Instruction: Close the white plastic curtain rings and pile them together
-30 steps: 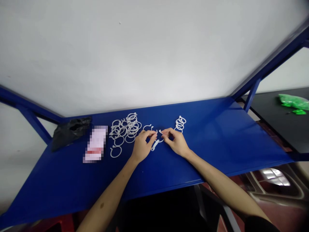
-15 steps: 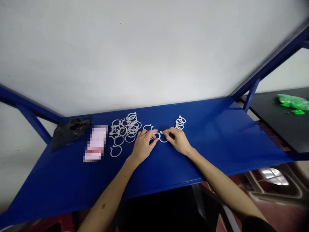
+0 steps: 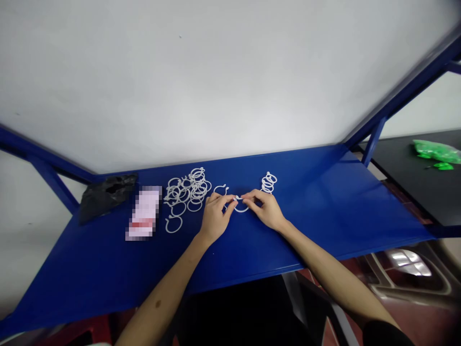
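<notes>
Over the middle of the bench (image 3: 259,250), both hands were grasping one white ring (image 3: 241,211): the left hand (image 3: 215,216) pinched it near one end, and the right hand (image 3: 267,211) pinched it just beside, its arc curving toward the person. Off to the left lay a stray ring (image 3: 175,232) and a pixelated pink item (image 3: 146,209). Behind the left hand sat an open ring (image 3: 219,186). Farther back lay a pile of rings (image 3: 198,187), a black bag (image 3: 108,194) and, behind the right hand, a small cluster (image 3: 267,185) of overlapping rings. Beyond rose a pale wall (image 3: 223,96).
</notes>
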Demonstrator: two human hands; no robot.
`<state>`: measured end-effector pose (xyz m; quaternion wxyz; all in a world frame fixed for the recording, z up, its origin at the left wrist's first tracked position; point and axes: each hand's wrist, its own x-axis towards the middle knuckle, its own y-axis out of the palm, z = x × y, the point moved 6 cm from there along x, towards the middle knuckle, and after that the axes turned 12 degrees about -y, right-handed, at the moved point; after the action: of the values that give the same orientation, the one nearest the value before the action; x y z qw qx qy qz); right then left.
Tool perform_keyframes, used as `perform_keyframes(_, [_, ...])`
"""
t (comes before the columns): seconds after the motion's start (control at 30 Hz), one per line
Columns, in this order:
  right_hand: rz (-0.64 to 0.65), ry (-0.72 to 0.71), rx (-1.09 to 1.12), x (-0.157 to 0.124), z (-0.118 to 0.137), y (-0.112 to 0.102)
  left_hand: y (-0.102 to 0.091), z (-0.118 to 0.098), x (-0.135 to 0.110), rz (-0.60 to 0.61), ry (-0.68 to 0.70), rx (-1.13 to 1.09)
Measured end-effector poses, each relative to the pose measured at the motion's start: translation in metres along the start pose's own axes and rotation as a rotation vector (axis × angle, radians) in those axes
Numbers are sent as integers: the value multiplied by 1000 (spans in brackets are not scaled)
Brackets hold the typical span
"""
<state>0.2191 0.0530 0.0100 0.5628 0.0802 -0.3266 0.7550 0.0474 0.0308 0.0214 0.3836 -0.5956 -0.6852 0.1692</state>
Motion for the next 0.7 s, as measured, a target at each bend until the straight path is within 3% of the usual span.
perform_keyframes(0.17, [48, -125, 51, 1, 17, 7, 1, 6, -3, 6, -92, -210])
perform_keyframes(0.43, [116, -337, -104, -7, 26, 11, 2, -1, -7, -19, 46, -151])
perform_keyframes(0.57, [-36, -265, -255, 8, 28, -5, 5, 0, -2, 31, 80, 66])
perform_keyframes(0.7, [-244, -96, -428, 19, 16, -51, 4, 4, -1, 127, 83, 311])
